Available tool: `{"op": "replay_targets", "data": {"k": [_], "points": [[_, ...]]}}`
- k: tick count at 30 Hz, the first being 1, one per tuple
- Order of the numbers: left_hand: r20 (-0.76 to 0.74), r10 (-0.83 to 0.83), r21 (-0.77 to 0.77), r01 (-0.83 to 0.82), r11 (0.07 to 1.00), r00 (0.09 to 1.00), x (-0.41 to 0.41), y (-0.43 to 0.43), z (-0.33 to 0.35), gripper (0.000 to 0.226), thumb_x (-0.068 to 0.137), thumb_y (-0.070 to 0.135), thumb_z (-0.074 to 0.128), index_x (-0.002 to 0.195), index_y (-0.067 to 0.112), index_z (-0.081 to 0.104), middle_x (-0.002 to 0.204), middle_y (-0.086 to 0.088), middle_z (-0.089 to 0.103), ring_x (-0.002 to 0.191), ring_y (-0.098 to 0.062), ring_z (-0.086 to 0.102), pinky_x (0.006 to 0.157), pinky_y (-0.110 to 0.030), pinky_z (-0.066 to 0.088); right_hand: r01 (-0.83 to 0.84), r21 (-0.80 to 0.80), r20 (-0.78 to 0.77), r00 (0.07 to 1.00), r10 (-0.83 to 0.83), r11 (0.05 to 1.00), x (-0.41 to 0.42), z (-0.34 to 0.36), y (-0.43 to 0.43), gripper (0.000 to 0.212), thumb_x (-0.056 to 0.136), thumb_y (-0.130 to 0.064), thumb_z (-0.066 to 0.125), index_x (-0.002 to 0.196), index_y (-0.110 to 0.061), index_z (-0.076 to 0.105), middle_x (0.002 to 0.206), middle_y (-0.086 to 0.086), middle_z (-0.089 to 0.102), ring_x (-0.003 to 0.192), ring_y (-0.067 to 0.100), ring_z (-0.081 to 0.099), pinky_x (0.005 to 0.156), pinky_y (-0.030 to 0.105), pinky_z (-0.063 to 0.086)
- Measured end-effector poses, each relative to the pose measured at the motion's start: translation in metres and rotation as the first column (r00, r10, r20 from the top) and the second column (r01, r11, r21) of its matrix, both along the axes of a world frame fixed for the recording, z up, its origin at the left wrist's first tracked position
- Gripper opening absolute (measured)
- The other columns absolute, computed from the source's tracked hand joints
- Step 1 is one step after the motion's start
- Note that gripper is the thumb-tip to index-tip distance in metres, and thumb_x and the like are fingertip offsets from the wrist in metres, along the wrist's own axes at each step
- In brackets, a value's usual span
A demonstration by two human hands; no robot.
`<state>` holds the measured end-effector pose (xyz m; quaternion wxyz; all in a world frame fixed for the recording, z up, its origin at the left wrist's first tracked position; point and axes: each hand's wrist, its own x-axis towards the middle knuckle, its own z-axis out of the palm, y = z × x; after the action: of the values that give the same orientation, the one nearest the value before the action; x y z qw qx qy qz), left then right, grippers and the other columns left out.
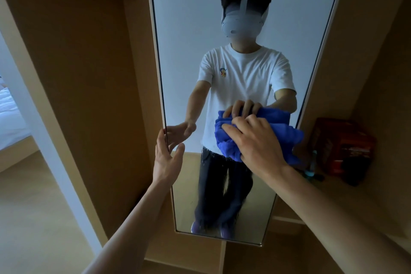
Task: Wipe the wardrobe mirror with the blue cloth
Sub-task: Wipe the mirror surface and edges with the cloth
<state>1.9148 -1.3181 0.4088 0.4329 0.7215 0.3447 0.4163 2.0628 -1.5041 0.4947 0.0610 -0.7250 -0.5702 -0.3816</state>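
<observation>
A tall narrow mirror (189,29) in a pale frame hangs on a wooden wardrobe door straight ahead. My right hand (255,140) presses a bunched blue cloth (287,133) flat against the glass at its right side, about mid-height. My left hand (166,158) rests with fingers apart on the mirror's left edge, the thumb on the glass and the fingers around the frame. Small droplets and streaks show on the glass just left of and below the cloth. The mirror reflects a person in a white shirt and dark trousers.
Wooden wardrobe panels (89,73) flank the mirror. A shelf at the right holds a red box (342,147) and a small bottle (311,167). A doorway at the far left opens onto a bed (11,118). Pale floor lies below.
</observation>
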Motion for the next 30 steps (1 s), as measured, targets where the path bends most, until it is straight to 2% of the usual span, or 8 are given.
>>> {"op": "replay_targets", "data": {"k": [9,13,16,19,21,25,28,30], "points": [[-0.017,-0.055,-0.008,0.055,0.998,0.998,-0.005,-0.003,0.001,0.075,0.103,0.033,0.055,0.161,0.035,0.008,0.165,-0.003,0.027,0.146,-0.025,0.037,0.109,-0.049,0.042,0.014,0.002,-0.046,0.999,-0.014,1.0,0.005,0.003,-0.012,0.038,0.081,-0.013,0.068,0.118,-0.02,0.062,0.104,0.001,0.061,0.089,0.026,0.051,0.079,0.04,0.042],[-0.009,-0.069,-0.028,0.068,0.997,0.998,-0.005,-0.005,0.002,0.076,0.103,0.034,0.056,0.161,0.035,0.007,0.166,-0.004,0.025,0.147,-0.026,0.035,0.109,-0.05,0.04,0.067,0.074,-0.02,0.998,-0.066,0.995,0.014,0.038,-0.021,0.033,0.084,-0.014,0.064,0.116,-0.02,0.062,0.1,0.002,0.058,0.086,0.026,0.049,0.075,0.039,0.033],[-0.012,-0.059,-0.039,0.059,0.997,0.998,-0.003,-0.008,0.004,0.078,0.102,0.034,0.057,0.161,0.035,0.006,0.166,-0.005,0.023,0.148,-0.028,0.034,0.11,-0.053,0.041,0.117,0.108,0.023,0.993,-0.12,0.987,0.02,0.063,-0.027,0.042,0.087,-0.015,0.062,0.128,-0.021,0.058,0.108,0.004,0.058,0.093,0.027,0.05,0.078,0.039,0.032],[-0.012,-0.046,-0.033,0.045,0.998,0.999,-0.002,-0.01,0.004,0.078,0.102,0.033,0.057,0.161,0.035,0.006,0.165,-0.006,0.024,0.146,-0.029,0.037,0.109,-0.056,0.043,0.128,0.11,0.031,0.991,-0.132,0.986,0.023,0.074,-0.032,0.052,0.087,-0.012,0.048,0.138,-0.018,0.055,0.113,0.009,0.059,0.097,0.034,0.053,0.08,0.046,0.036],[-0.014,-0.043,-0.023,0.043,0.999,0.999,-0.003,-0.009,0.002,0.078,0.102,0.032,0.057,0.162,0.034,0.006,0.165,-0.006,0.025,0.145,-0.029,0.038,0.109,-0.055,0.044,0.108,0.118,0.037,0.993,-0.113,0.987,0.023,0.07,-0.033,0.05,0.087,-0.013,0.044,0.135,-0.016,0.058,0.11,0.01,0.06,0.093,0.035,0.054,0.077,0.047,0.036],[-0.008,-0.03,-0.008,0.03,1.0,1.0,-0.003,-0.009,-0.001,0.076,0.103,0.032,0.055,0.161,0.036,0.006,0.165,-0.004,0.027,0.144,-0.027,0.04,0.101,-0.047,0.045,0.059,0.114,0.004,0.998,-0.06,0.992,0.028,0.049,-0.034,0.041,0.082,-0.015,0.054,0.122,-0.018,0.061,0.106,0.005,0.06,0.088,0.029,0.051,0.076,0.043,0.036],[-0.013,-0.003,-0.013,0.003,1.0,1.0,0.0,-0.01,-0.002,0.076,0.103,0.032,0.055,0.161,0.037,0.006,0.166,-0.005,0.025,0.145,-0.029,0.038,0.103,-0.052,0.044,0.043,0.094,-0.026,0.999,-0.04,0.995,0.032,0.03,-0.037,0.041,0.079,-0.018,0.053,0.119,-0.02,0.061,0.107,0.001,0.06,0.089,0.026,0.05,0.078,0.041,0.037],[-0.005,0.012,-0.011,-0.012,1.0,1.0,0.001,-0.01,-0.002,0.076,0.102,0.032,0.056,0.161,0.037,0.007,0.165,-0.004,0.026,0.145,-0.028,0.038,0.1,-0.048,0.044,0.04,0.082,-0.032,0.999,-0.037,0.996,0.032,0.019,-0.038,0.04,0.081,-0.018,0.048,0.118,-0.02,0.061,0.108,0.001,0.06,0.09,0.026,0.05,0.078,0.04,0.038]]}}
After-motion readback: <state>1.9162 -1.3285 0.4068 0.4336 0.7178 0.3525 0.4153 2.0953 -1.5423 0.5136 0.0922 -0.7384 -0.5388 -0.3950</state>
